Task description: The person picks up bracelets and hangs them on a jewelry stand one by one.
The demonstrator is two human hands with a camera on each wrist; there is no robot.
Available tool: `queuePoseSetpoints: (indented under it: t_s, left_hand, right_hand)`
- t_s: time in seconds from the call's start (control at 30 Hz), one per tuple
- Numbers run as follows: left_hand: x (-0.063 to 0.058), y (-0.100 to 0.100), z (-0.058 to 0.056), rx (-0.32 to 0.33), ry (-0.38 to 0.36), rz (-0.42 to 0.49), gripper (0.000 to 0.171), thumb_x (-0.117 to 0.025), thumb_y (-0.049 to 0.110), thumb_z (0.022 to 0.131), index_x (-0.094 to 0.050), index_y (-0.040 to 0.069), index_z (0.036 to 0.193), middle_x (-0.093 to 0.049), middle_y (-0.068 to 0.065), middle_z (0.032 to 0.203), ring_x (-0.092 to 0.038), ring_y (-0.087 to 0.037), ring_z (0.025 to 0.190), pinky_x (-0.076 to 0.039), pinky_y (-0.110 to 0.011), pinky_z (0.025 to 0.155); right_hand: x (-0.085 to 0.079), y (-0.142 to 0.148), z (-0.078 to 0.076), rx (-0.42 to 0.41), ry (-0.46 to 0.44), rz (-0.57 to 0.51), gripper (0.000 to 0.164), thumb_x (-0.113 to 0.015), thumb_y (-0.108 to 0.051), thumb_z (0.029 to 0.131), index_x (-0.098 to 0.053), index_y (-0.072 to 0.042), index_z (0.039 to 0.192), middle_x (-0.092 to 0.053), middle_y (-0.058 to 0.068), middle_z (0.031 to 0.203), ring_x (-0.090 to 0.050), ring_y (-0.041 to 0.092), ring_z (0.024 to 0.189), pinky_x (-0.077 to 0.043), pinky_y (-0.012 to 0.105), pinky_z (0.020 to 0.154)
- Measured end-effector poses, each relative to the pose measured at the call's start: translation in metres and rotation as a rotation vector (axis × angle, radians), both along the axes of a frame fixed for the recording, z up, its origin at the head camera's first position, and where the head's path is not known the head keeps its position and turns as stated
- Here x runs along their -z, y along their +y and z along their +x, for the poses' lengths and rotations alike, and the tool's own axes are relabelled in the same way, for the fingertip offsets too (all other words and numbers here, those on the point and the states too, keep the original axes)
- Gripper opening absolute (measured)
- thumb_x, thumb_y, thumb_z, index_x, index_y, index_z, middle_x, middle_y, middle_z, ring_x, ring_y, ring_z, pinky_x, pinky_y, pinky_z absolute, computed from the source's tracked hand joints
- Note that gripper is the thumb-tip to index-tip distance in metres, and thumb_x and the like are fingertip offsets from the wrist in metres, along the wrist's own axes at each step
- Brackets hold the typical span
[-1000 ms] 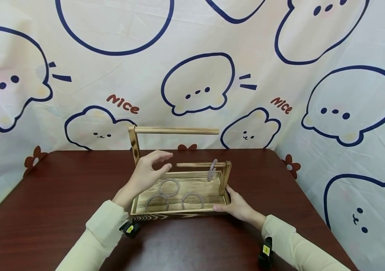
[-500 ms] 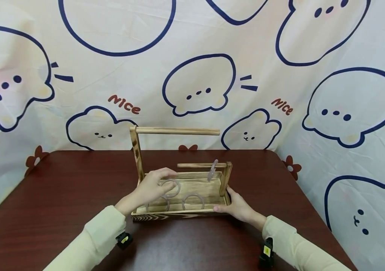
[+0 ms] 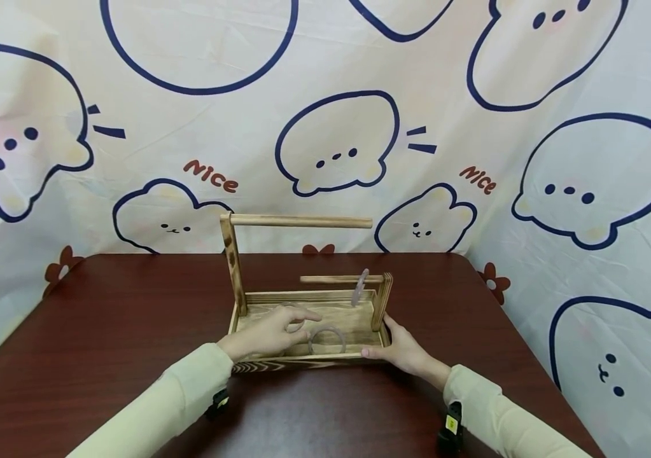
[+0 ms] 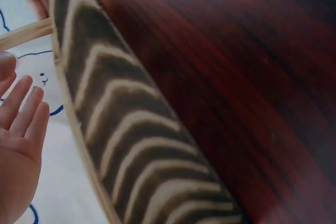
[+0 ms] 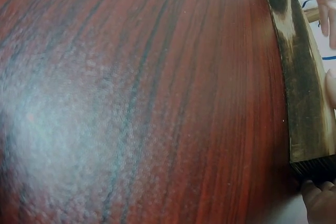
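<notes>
A wooden tray (image 3: pixel 354 318) stands on the table with two posts, each bearing a horizontal rod. Around the short rod (image 3: pixel 331 279), near its post, hangs a translucent ring (image 3: pixel 358 291). My left hand (image 3: pixel 270 331) is over the left half of the tray, thumb and index finger spread apart, with their tips near a ring (image 3: pixel 328 328) lying on the tray floor. That hand largely covers the other rings in the tray. At the front right corner my right hand (image 3: pixel 404 351) grips the tray, thumb on the front rim and fingers along the side.
The taller post (image 3: pixel 232 267) rises at the tray's left end and carries the long rod (image 3: pixel 302 221), which holds no ring. The dark red table (image 3: pixel 130 318) reaches back to a cartoon-print cloth (image 3: pixel 325 63).
My left hand has come down and to the right, from above the tray's left end to low over its floor. My right hand keeps its grip on the corner.
</notes>
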State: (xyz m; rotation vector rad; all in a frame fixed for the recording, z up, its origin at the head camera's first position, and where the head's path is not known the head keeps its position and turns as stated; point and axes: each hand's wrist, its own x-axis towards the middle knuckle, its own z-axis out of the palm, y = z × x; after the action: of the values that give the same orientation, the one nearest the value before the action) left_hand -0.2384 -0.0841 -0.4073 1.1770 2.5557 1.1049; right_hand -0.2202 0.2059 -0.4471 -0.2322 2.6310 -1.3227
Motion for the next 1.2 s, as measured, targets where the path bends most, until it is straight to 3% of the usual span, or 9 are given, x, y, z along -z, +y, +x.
queuePoseSetpoints:
  t_s: [0.17,0.27,0.33,0.37,0.57,0.63,0.9,1.1,1.2]
  left_hand:
    - [0.014,0.011,-0.008,0.007,-0.006,-0.046,0.041,-0.061,0.008,0.085,-0.056,0.004,0.126,-0.059,-0.008,0.124,-0.06,-0.023,0.097,-0.047,-0.036,0.089]
    - [0.023,0.017,-0.013,0.026,-0.076,-0.076,0.047,-0.063,0.006,0.083,-0.052,0.003,0.129,-0.056,-0.01,0.127,-0.059,-0.022,0.097,-0.047,-0.036,0.09]
    - [0.028,0.019,-0.015,0.044,-0.119,-0.111,0.05,-0.063,0.006,0.084,-0.049,0.003,0.132,-0.051,-0.01,0.134,-0.054,-0.021,0.111,-0.045,-0.035,0.093]
    - [0.03,0.02,-0.016,0.057,-0.116,-0.129,0.051,-0.063,0.006,0.084,-0.048,0.002,0.133,-0.05,-0.011,0.134,-0.052,-0.021,0.115,-0.045,-0.035,0.093]
    - [0.034,0.026,-0.021,0.102,-0.054,-0.168,0.052,-0.064,0.001,0.082,-0.048,-0.001,0.131,-0.052,-0.016,0.131,-0.055,-0.019,0.093,-0.046,-0.029,0.078]
    - [0.034,0.027,-0.023,0.091,-0.052,-0.177,0.052,-0.065,0.002,0.082,-0.049,0.0,0.131,-0.054,-0.015,0.129,-0.055,-0.017,0.092,-0.046,-0.028,0.078]
    - [0.034,0.032,-0.025,0.035,-0.071,-0.177,0.055,-0.068,0.01,0.082,-0.048,0.001,0.132,-0.052,-0.015,0.131,-0.052,-0.024,0.116,-0.043,-0.039,0.095]
    - [0.032,0.032,-0.024,-0.014,-0.041,-0.177,0.057,-0.069,0.012,0.081,-0.047,0.0,0.132,-0.062,-0.013,0.115,-0.057,-0.015,0.09,-0.047,-0.033,0.08]
    - [0.03,0.034,-0.024,-0.038,-0.037,-0.177,0.057,-0.069,0.012,0.08,-0.048,-0.001,0.131,-0.061,-0.014,0.117,-0.056,-0.015,0.089,-0.047,-0.034,0.08]
  right_hand:
    - [0.0,0.0,0.001,0.004,0.007,0.003,0.107,-0.079,-0.034,0.071,-0.011,0.0,0.146,-0.023,0.019,0.149,-0.022,0.032,0.137,-0.027,0.05,0.106]
    - [0.001,0.001,0.001,0.006,0.001,0.012,0.106,-0.078,-0.034,0.071,-0.011,-0.001,0.146,-0.023,0.019,0.149,-0.022,0.033,0.136,-0.027,0.05,0.106]
    - [0.001,0.001,0.001,0.01,-0.005,0.027,0.107,-0.078,-0.036,0.071,-0.012,-0.001,0.146,-0.023,0.02,0.149,-0.023,0.034,0.136,-0.028,0.051,0.105]
    - [0.001,0.001,0.001,0.012,-0.01,0.031,0.107,-0.078,-0.037,0.07,-0.012,-0.001,0.147,-0.023,0.019,0.149,-0.023,0.034,0.136,-0.029,0.051,0.105]
    - [0.0,0.0,-0.001,0.021,-0.011,0.056,0.109,-0.078,-0.042,0.069,-0.012,-0.003,0.147,-0.022,0.019,0.149,-0.023,0.034,0.136,-0.03,0.051,0.104]
    - [-0.001,0.0,-0.001,0.017,-0.008,0.056,0.109,-0.077,-0.041,0.069,-0.012,-0.002,0.147,-0.022,0.019,0.149,-0.023,0.035,0.136,-0.03,0.051,0.104]
    - [0.0,0.0,-0.001,0.024,-0.008,0.055,0.108,-0.078,-0.04,0.069,-0.013,0.0,0.146,-0.021,0.021,0.149,-0.023,0.036,0.136,-0.03,0.052,0.104]
    - [0.0,0.0,-0.001,0.025,-0.003,0.053,0.108,-0.078,-0.041,0.069,-0.013,0.0,0.146,-0.023,0.02,0.149,-0.024,0.035,0.136,-0.03,0.051,0.104]
    - [0.0,0.0,-0.001,0.024,-0.002,0.049,0.109,-0.078,-0.041,0.069,-0.012,-0.001,0.146,-0.022,0.02,0.149,-0.023,0.035,0.136,-0.029,0.051,0.104]
